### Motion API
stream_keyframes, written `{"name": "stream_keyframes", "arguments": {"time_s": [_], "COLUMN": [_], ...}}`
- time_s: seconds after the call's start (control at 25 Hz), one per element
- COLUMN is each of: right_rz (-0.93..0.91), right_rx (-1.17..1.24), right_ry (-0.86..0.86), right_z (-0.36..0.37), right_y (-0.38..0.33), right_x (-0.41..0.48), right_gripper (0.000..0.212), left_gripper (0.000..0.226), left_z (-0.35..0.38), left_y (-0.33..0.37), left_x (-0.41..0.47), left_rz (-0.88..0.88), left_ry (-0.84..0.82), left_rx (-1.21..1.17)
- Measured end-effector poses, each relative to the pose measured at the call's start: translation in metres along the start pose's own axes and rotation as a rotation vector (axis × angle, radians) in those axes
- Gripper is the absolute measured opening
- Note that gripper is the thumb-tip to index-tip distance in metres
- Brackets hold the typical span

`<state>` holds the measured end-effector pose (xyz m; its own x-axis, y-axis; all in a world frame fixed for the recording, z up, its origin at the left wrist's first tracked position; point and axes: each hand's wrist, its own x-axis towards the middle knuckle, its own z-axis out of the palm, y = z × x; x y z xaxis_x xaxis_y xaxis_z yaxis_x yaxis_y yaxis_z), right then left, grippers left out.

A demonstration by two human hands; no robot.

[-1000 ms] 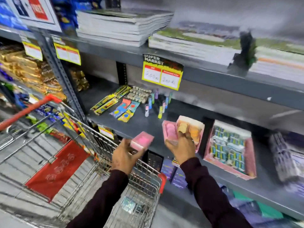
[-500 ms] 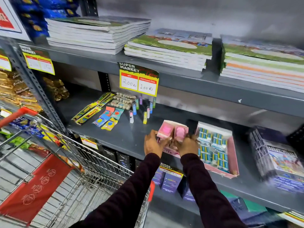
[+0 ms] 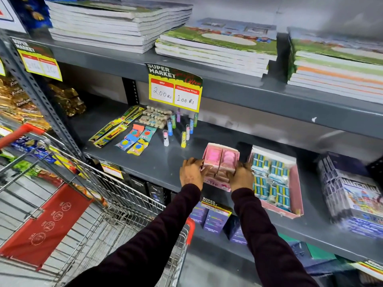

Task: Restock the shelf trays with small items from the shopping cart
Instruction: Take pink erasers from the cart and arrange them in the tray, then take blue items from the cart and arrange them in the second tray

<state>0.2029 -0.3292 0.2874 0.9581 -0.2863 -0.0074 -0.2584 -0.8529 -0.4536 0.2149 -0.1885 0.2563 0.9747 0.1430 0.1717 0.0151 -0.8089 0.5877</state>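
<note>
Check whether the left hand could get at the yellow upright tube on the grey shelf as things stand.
Probably yes: the yellow upright tube stands just beyond the left hand, bare grey shelf between them, though that hand is busy with the pink box.

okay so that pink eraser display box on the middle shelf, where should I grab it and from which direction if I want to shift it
Grip the pink eraser box by its two short side walls, low down, coming from the aisle side as the left hand and right hand do now. Its top is open, with pink packets standing above the rim, and the blue-packet tray sits close on the right, so probably keep the fingers flat there.
</note>
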Motion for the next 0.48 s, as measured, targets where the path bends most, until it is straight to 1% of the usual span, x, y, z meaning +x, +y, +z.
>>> {"name": "stream_keyframes", "arguments": {"time_s": [0.08, 0.16, 0.2, 0.28, 0.32, 0.4, 0.48], "right_rz": [-0.034, -0.107, -0.151, -0.253, -0.3, -0.35, -0.366], "right_rx": [-0.038, -0.011, 0.054, 0.235, 0.313, 0.393, 0.423], "right_ry": [0.019, 0.061, 0.084, 0.071, 0.02, -0.129, -0.275], "right_z": [-0.002, -0.001, 0.002, 0.017, 0.03, 0.059, 0.091], "right_y": [-0.002, -0.01, -0.018, -0.037, -0.047, -0.064, -0.076], "right_x": [-0.004, -0.015, -0.024, -0.047, -0.06, -0.084, -0.102], "right_gripper": [0.046, 0.058, 0.058, 0.048, 0.042, 0.034, 0.029], "left_gripper": [0.031, 0.034, 0.033, 0.027, 0.023, 0.018, 0.017], "left_z": [-0.004, -0.01, -0.013, -0.019, -0.021, -0.025, -0.027], "left_y": [-0.004, -0.013, -0.02, -0.041, -0.055, -0.085, -0.118], "left_x": [-0.004, -0.013, -0.019, -0.037, -0.047, -0.07, -0.093], "left_rz": [-0.019, -0.06, -0.088, -0.16, -0.192, -0.265, -0.425], "left_ry": [-0.009, -0.008, 0.003, 0.025, 0.026, 0.033, 0.058], "left_rx": [-0.054, -0.136, -0.189, -0.275, -0.297, -0.306, -0.319]}}
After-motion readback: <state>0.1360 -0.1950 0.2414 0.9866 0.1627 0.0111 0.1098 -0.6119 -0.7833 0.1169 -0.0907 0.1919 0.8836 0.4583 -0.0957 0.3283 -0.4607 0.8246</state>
